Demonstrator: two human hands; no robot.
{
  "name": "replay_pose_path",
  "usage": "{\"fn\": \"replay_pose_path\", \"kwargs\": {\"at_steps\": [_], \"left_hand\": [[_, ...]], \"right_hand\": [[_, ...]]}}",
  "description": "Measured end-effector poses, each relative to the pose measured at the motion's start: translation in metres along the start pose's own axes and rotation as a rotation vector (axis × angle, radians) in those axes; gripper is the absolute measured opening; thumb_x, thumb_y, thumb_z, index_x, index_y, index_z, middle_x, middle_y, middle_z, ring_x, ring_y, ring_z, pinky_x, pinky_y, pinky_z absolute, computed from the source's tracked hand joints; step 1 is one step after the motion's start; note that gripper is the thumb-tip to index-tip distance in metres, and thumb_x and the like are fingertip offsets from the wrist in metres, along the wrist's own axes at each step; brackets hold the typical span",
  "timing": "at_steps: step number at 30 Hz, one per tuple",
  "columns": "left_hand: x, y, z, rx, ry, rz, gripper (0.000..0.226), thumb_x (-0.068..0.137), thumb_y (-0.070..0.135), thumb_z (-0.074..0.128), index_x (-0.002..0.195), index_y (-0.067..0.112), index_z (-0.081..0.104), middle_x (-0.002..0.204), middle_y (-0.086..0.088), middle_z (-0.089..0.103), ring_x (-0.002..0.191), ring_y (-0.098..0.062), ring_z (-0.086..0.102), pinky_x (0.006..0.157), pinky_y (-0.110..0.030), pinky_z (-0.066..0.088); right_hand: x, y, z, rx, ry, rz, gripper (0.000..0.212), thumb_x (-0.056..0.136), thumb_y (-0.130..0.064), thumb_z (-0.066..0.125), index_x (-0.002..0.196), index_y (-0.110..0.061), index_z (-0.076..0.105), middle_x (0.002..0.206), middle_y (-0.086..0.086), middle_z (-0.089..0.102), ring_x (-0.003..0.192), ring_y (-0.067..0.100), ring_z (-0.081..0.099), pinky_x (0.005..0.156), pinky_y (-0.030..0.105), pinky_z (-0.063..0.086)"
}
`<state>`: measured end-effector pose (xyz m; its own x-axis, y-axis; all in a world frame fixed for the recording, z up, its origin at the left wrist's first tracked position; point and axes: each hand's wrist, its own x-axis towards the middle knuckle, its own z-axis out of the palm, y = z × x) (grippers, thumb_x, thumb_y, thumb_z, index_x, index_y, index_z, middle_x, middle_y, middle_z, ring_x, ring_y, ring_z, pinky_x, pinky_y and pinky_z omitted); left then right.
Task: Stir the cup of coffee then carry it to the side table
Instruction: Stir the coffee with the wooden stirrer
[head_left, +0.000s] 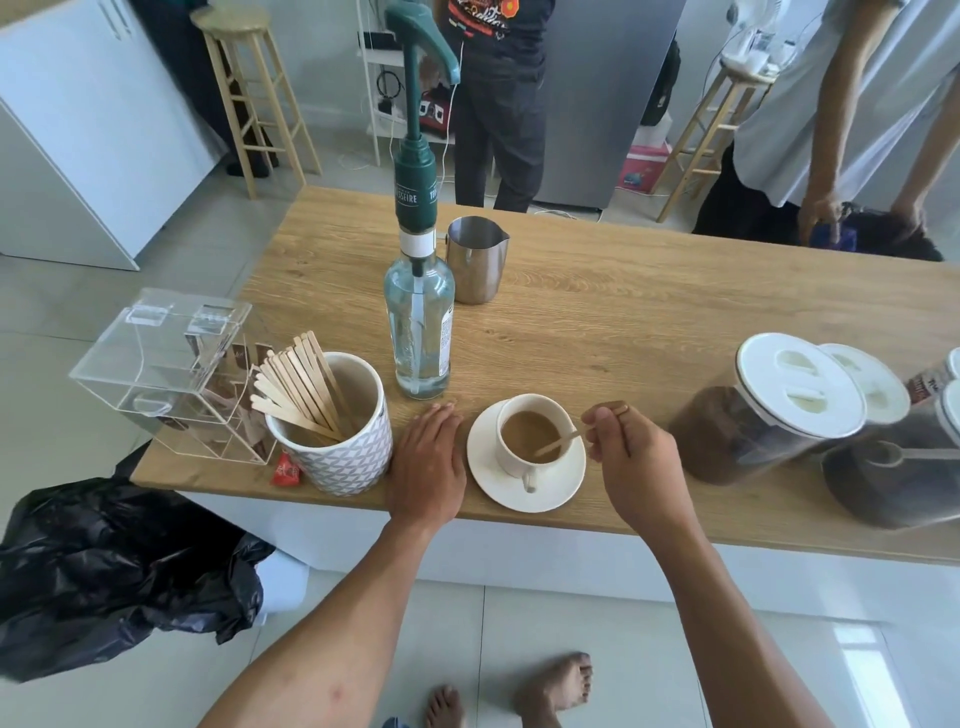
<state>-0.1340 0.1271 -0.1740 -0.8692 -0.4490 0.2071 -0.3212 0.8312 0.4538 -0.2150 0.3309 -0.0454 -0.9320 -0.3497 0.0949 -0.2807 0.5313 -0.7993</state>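
Wooden and thin, the stirrer (563, 441) slants down into the cup (511, 465), its lower end sunk in the milky brown coffee (522, 434) and its upper end pinched in the right hand (631, 457). The grip is narrow, thumb and fingertips closed on the top of the stick, which suits small circling motions without knocking the rim. The cup stands on its white saucer (488, 488) near the front edge of the table (623, 312), handle turned toward the person, so it looks easy to pick up once stirring is done. The left hand (428, 462) lies flat on the table with straight fingers, holding nothing, just beside the saucer; it probably steadies the body and is ready to stop the saucer sliding. A patterned pot of spare sticks (337, 452) sits close on the left, likely where the stirrer came from, and a pump bottle (420, 332) stands just behind. The stirring step appears to be in hand and the carry is not yet begun. No side table is in view. The cup looks fairly full, so lifting it calls for a level hold.
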Motion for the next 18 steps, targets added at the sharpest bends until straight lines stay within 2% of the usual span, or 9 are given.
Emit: {"fn": "replay_pose_path", "kwargs": {"at_steps": [3,7,10,12,16,18], "left_hand": [[0.0005,0.0003,-0.0014,0.003,0.001,-0.003,0.053,0.096,0.027,0.023,0.131,0.011,0.059,0.143,-0.002,0.054,0.136,-0.019,0.044,0.116,-0.038,0.033],[-0.0001,0.0002,-0.0018,0.008,-0.017,-0.001,0.056,0.095,0.029,0.02,0.132,0.011,0.058,0.144,-0.002,0.053,0.137,-0.019,0.043,0.116,-0.04,0.033],[0.0001,0.0022,-0.0029,0.0,-0.01,0.005,0.055,0.095,0.028,0.021,0.131,0.011,0.059,0.143,-0.003,0.054,0.136,-0.02,0.044,0.115,-0.041,0.034],[0.0,0.0012,-0.0032,-0.001,-0.006,0.003,0.054,0.095,0.027,0.022,0.131,0.011,0.059,0.143,-0.003,0.054,0.136,-0.02,0.044,0.114,-0.041,0.034],[-0.0004,0.0005,-0.0027,-0.005,-0.018,-0.003,0.054,0.095,0.027,0.023,0.13,0.011,0.059,0.143,-0.002,0.054,0.136,-0.02,0.044,0.114,-0.041,0.034],[0.0001,0.0018,-0.0031,-0.002,-0.021,0.001,0.054,0.095,0.028,0.022,0.131,0.011,0.059,0.143,-0.002,0.054,0.136,-0.019,0.044,0.115,-0.041,0.034]], "right_hand": [[0.0025,0.0011,-0.0019,0.022,0.074,0.022,0.023,0.101,-0.022,0.043,0.09,-0.019,0.063,0.073,-0.006,0.063,0.07,0.011,0.061,0.067,0.025,0.046],[-0.0006,-0.0006,0.0015,0.02,0.019,0.007,0.021,0.101,-0.019,0.045,0.09,-0.02,0.063,0.074,-0.009,0.065,0.069,0.0,0.061,0.063,0.01,0.042],[-0.0009,0.004,-0.0023,0.038,0.074,0.042,0.022,0.101,-0.021,0.045,0.087,-0.021,0.063,0.072,-0.007,0.065,0.069,0.005,0.061,0.062,0.01,0.042],[0.0012,0.0039,-0.0031,0.039,0.117,0.043,0.021,0.101,-0.022,0.044,0.091,-0.022,0.063,0.073,-0.009,0.065,0.071,0.002,0.061,0.064,0.009,0.042],[-0.002,0.0006,0.0007,0.058,0.011,0.046,0.021,0.1,-0.019,0.047,0.092,-0.022,0.065,0.077,-0.011,0.068,0.074,0.0,0.063,0.065,0.008,0.045],[-0.0046,0.0034,-0.0023,0.05,0.017,0.05,0.022,0.1,-0.018,0.048,0.088,-0.022,0.066,0.073,-0.008,0.068,0.071,0.003,0.063,0.065,0.011,0.045]]}}
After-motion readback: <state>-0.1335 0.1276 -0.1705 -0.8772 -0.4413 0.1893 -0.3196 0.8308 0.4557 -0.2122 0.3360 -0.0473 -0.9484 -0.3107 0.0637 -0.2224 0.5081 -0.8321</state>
